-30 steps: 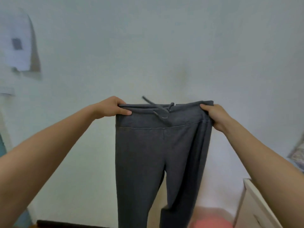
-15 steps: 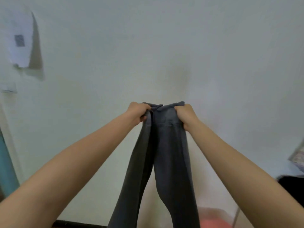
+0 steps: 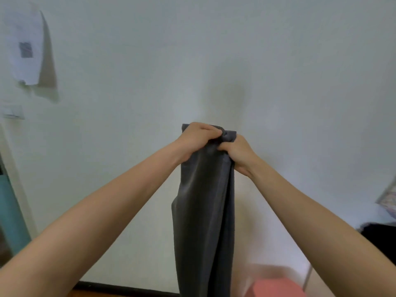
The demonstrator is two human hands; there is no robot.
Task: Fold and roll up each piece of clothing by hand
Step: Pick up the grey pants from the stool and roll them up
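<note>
Grey trousers (image 3: 203, 211) hang free, top edges gripped together by left hand (image 3: 196, 139) and right hand (image 3: 237, 151).

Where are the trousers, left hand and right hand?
trousers (image 3: 203, 221), head view, on the hanging legs.
left hand (image 3: 196, 139), head view, back of the hand.
right hand (image 3: 236, 152), head view, back of the hand.

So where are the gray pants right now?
In the head view the gray pants hang mid-frame, top gripped by the left hand and right hand, before the white wall.
</note>
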